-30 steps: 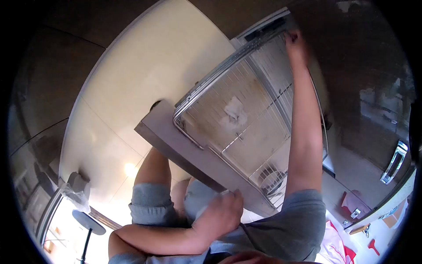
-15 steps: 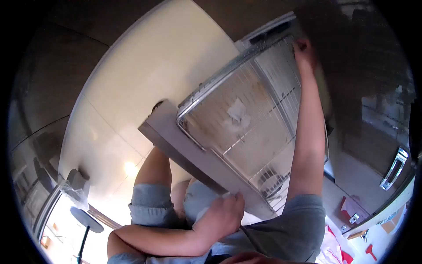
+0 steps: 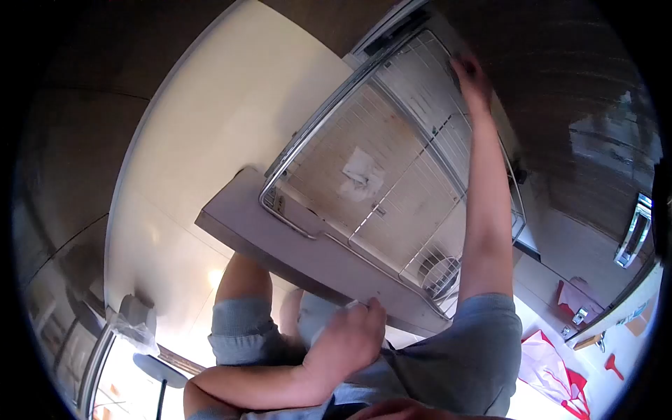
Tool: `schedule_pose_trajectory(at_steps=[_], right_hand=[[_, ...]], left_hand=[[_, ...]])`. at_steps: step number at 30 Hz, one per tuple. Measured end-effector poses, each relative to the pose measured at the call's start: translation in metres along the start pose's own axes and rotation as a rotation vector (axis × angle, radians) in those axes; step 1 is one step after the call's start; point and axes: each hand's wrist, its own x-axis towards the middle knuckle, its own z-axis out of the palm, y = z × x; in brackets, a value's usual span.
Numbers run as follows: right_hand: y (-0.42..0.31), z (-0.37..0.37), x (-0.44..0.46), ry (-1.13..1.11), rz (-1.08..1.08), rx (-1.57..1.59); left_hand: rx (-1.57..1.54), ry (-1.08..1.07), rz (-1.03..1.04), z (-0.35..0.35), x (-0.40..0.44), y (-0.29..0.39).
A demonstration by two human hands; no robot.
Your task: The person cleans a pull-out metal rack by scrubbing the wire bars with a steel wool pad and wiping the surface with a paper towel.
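Observation:
A pulled-out drawer holds a wire basket [image 3: 420, 150] behind a grey drawer front [image 3: 269, 234]. My right arm reaches across the basket, and my right hand [image 3: 472, 82] is at its far right rim. Its fingers are curled and in shadow; what they hold is hidden. Close to my body, my left hand [image 3: 350, 336] is closed beside the top edge of the drawer front. A small white bit shows at its fingertips, too little to name. A crumpled white sheet [image 3: 364, 173], tissue-like, lies under the wires on the stained drawer bottom.
A round wire holder [image 3: 441, 273] sits in the basket's near right corner. Cream cabinet doors [image 3: 231, 119] stand to the left. On the right are a dark panel with a metal handle [image 3: 633, 229], a red and white bag [image 3: 546, 364] and a red tool [image 3: 614, 367] on the floor.
My right hand has shifted toward me along the basket's right rim. The left hand stays closed near the drawer front. The whole view has tilted slightly, moving the drawer left in it.

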Motion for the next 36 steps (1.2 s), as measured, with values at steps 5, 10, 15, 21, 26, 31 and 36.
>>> schedule_pose_trajectory(at_steps=[5,10,15,21,26,31,36], right_hand=[[0.098,-0.055,-0.054,-0.065,0.181,0.106],[0.055,-0.024,-0.023,-0.056,0.117,0.03],[0.034,-0.033,-0.025,-0.153,0.172,0.114],[0.129,-0.071,-0.066,-0.092,0.243,-0.008],[0.056,-0.028,-0.033,-0.093,-0.028,0.0],[0.002,0.021,-0.001,0.028,-0.126,-0.154],[0.073,-0.023,-0.062,0.122,-0.103,-0.172]], left_hand=[[-0.035,0.008,0.008,-0.001,-0.002,-0.001],[-0.011,-0.032,0.008,-0.008,0.0,0.0],[-0.042,-0.011,-0.008,-0.006,0.001,0.002],[-0.049,-0.052,-0.003,-0.008,0.001,-0.001],[-0.063,-0.073,0.015,-0.009,0.005,-0.001],[-0.004,-0.13,-0.014,-0.014,0.012,0.011],[-0.222,-0.148,-0.097,-0.031,0.011,0.008]])
